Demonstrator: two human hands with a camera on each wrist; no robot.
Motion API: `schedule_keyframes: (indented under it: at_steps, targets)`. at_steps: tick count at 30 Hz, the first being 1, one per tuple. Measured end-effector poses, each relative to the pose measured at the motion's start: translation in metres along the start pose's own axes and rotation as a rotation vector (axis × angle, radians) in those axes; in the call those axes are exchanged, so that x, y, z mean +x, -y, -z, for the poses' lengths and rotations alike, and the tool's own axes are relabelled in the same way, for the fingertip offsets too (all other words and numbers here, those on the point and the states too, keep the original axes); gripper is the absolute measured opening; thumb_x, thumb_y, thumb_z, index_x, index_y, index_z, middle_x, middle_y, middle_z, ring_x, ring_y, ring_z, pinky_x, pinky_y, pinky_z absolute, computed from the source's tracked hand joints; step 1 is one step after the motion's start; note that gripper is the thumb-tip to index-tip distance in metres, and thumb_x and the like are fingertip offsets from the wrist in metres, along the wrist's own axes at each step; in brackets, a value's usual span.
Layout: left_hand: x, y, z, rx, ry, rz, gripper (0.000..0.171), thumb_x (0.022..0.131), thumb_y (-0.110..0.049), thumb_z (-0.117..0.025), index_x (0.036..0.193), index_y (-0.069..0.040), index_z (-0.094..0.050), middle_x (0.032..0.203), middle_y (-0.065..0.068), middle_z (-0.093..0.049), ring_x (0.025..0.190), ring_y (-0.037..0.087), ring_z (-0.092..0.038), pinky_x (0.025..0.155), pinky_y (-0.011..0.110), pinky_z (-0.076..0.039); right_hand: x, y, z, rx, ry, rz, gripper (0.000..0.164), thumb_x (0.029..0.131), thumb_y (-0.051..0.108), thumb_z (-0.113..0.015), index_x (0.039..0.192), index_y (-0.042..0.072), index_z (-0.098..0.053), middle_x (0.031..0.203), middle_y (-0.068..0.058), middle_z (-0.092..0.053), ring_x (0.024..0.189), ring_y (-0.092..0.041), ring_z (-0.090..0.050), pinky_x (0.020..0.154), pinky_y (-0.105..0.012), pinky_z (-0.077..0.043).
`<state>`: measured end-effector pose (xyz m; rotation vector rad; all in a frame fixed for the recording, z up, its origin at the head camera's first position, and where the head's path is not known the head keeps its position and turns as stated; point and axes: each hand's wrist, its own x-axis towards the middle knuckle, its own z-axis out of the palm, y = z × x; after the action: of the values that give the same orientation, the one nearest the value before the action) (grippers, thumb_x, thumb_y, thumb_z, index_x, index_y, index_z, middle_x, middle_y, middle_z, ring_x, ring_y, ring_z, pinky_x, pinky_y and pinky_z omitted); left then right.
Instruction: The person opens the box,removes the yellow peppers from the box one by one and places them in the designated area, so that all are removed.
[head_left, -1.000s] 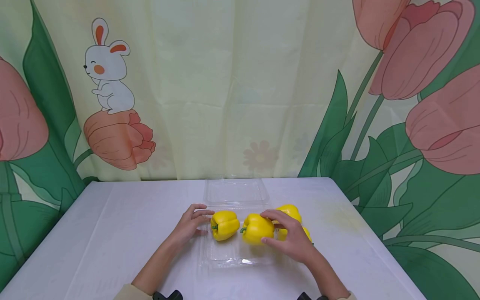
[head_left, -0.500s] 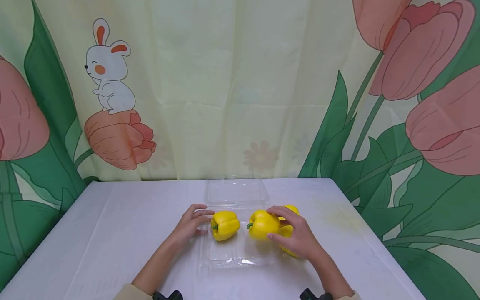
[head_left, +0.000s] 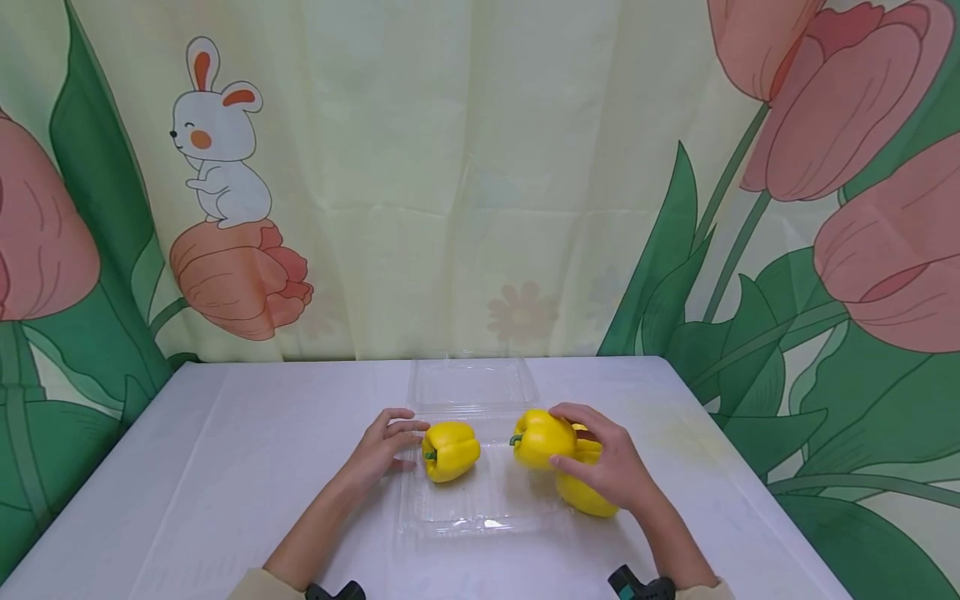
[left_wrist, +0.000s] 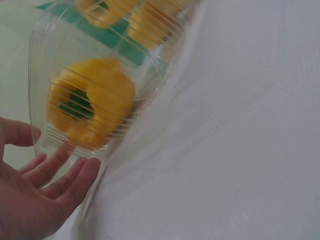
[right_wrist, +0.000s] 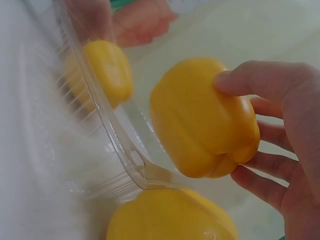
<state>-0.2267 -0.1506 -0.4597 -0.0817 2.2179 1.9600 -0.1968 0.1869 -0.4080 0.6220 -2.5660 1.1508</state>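
A yellow bell pepper [head_left: 543, 439] is held by my right hand [head_left: 609, 458], thumb on one side and fingers on the other, raised over the right edge of the clear plastic clamshell container [head_left: 487, 500]. Close up, the gripped pepper [right_wrist: 202, 117] hangs beside the container's rim [right_wrist: 117, 140]. Another yellow bell pepper [head_left: 450, 451] lies inside at the left, stem facing left. Against the container's left side rests my left hand [head_left: 381, 447], fingers extended; in the left wrist view its fingertips [left_wrist: 90, 170] touch the clear wall beneath that pepper [left_wrist: 110, 97].
More yellow bell peppers [head_left: 587, 497] sit just right of the container, partly hidden behind my right hand. The container's open lid [head_left: 472, 383] lies toward the back. A white cloth covers the table [head_left: 247, 467], and a printed curtain [head_left: 390, 183] hangs behind it.
My right hand has carried its pepper right and slightly back, from over the container's middle-right to its right edge. The left hand and the pepper beside it have stayed put.
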Motion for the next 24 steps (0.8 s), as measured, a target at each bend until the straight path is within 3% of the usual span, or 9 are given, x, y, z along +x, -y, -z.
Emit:
schedule_keyframes:
  at_steps: [12, 19, 24]
  targets:
    - [0.002, 0.001, 0.0, -0.002, -0.007, 0.003, 0.042, 0.094, -0.022, -0.056, 0.133, -0.011, -0.041, 0.129, 0.006, -0.064, 0.11, 0.02, -0.061, 0.082, 0.035, -0.059, 0.002, -0.003, 0.011, 0.001, -0.015, -0.017, 0.055, 0.076, 0.023, -0.082, 0.127, 0.022, -0.059, 0.13, 0.002, -0.061, 0.116, -0.019, -0.058, 0.091, -0.045, -0.055]
    - [0.002, 0.002, 0.0, -0.001, -0.007, 0.001, 0.042, 0.095, -0.022, -0.056, 0.132, -0.011, -0.041, 0.129, 0.006, -0.064, 0.11, 0.02, -0.061, 0.082, 0.035, -0.059, 0.003, -0.005, 0.015, -0.034, -0.028, -0.028, 0.056, 0.076, 0.022, -0.081, 0.127, 0.022, -0.059, 0.132, 0.001, -0.06, 0.116, -0.018, -0.058, 0.091, -0.032, -0.054]
    - [0.002, 0.002, 0.0, 0.0, -0.011, -0.001, 0.041, 0.095, -0.022, -0.056, 0.132, -0.011, -0.042, 0.129, 0.006, -0.064, 0.109, 0.02, -0.061, 0.082, 0.035, -0.059, 0.003, -0.009, 0.016, -0.03, -0.031, -0.029, 0.055, 0.077, 0.022, -0.081, 0.127, 0.021, -0.059, 0.132, 0.0, -0.06, 0.116, -0.019, -0.058, 0.092, -0.042, -0.055]
